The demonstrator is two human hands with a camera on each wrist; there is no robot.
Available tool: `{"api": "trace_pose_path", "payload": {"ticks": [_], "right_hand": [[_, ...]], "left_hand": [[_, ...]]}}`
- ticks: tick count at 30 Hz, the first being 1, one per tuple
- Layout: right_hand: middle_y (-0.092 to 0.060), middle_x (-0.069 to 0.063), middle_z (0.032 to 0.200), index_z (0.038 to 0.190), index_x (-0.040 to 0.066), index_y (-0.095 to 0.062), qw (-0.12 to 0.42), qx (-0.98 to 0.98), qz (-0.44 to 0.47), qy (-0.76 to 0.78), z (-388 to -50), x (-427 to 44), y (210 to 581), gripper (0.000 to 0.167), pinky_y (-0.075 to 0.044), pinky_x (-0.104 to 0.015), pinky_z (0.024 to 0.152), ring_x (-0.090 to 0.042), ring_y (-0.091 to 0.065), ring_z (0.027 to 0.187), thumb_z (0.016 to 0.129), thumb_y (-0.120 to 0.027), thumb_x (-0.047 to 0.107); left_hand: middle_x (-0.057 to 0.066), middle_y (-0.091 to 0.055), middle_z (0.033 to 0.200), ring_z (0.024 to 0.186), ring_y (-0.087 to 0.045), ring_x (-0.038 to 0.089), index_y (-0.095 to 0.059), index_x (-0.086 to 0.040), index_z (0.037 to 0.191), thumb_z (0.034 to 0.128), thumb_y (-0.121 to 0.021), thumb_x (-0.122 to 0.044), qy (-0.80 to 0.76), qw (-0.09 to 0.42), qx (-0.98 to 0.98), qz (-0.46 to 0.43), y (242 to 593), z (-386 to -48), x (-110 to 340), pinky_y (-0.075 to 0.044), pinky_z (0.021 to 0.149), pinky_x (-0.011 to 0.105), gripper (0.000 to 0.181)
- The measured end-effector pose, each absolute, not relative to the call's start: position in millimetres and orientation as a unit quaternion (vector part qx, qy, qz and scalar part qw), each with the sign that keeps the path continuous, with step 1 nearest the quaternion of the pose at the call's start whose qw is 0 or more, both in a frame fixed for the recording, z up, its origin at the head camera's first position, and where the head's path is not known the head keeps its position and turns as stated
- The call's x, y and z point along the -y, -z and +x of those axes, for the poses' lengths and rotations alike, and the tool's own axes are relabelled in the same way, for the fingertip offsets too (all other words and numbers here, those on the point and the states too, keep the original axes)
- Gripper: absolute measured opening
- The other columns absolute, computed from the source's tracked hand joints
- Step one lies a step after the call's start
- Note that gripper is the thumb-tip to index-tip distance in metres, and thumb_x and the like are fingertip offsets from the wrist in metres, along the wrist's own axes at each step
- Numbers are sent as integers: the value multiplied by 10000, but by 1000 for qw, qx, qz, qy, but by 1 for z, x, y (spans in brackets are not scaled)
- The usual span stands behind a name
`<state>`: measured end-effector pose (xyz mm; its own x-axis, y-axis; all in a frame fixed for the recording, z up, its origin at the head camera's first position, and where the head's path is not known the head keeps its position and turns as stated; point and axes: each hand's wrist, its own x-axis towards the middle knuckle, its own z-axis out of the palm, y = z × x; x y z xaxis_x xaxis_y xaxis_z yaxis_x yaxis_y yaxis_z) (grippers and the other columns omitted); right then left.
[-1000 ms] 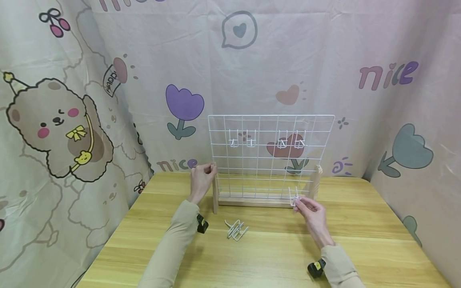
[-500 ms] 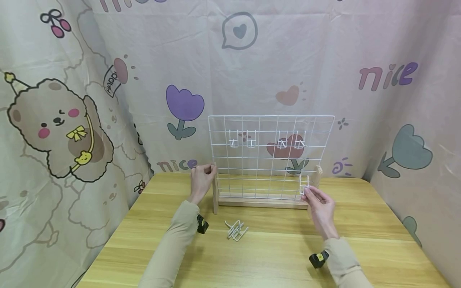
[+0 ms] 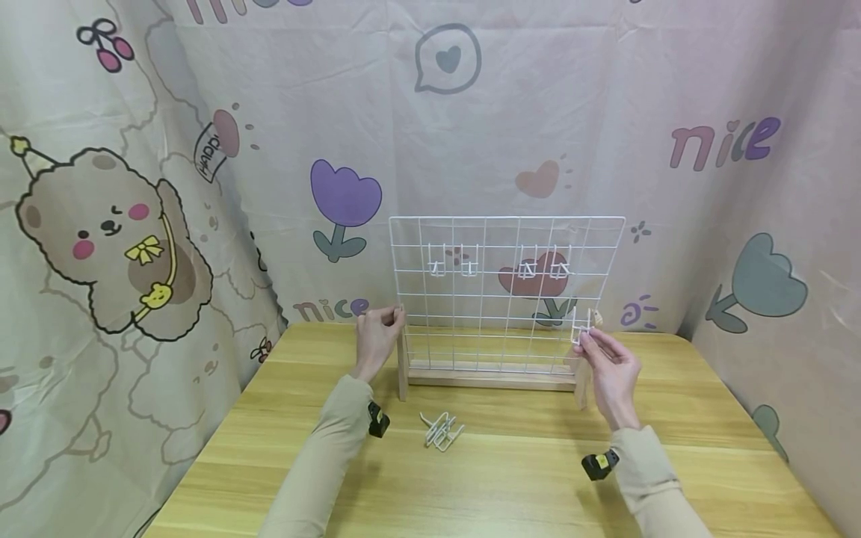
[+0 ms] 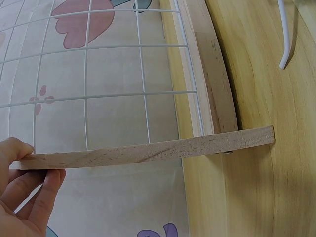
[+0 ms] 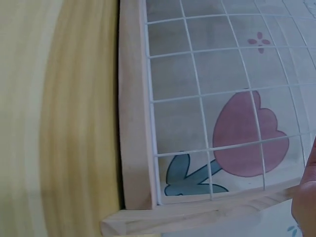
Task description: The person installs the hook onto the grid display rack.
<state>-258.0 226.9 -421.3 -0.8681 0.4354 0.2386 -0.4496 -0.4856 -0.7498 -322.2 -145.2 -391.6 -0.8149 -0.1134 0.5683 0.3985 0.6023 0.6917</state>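
Observation:
A white wire grid panel [image 3: 504, 217] stands upright in a wooden stand [image 3: 491, 380]. At the left side, my left hand [image 3: 378, 340] pinches the top of the wooden side post [image 4: 108, 155] between thumb and fingers. My right hand [image 3: 613, 373] holds a white wire hook [image 3: 575, 336] by its lower part, prongs up, in front of the grid's right edge near the right post [image 3: 581, 388]. Several similar hooks [image 3: 468, 269] hang in an upper row of the grid. In the right wrist view only part of the hand [image 5: 305, 205] shows, and the hook is hidden.
A small pile of loose white wire hooks [image 3: 441, 432] lies on the wooden table [image 3: 484, 493] in front of the stand, nearer its left side. Behind and at both sides hangs a printed curtain [image 3: 269, 97].
My right hand has moved up and to the right with the hook, from the grid's lower right to beside the right post's top. The left hand has stayed at the left post.

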Motion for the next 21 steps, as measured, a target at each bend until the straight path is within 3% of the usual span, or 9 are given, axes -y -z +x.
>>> {"api": "trace_pose_path", "payload": {"ticks": [10,21], "right_hand": [[-785,-132,874,1104,-153,-661,286,436,27,-853,-266,-229,413,245,-589,-252,671,-167,-740,662,859,-654,-161],[-783,-114,831,1058,-122,-699,310,434,48,-845,-275,-231,405,208,-587,-254,651,-166,-728,616,856,-665,-152]], "left_hand": [[156,-786,877,720,-739,253,-791,-39,854,931,-649,-130,434,294,848,-81,391,-322,145,-569,698,399,186],[161,-786,881,675,-719,231,-803,-46,892,930,-660,-124,433,295,848,-81,392,-322,145,-533,627,301,167]]}}
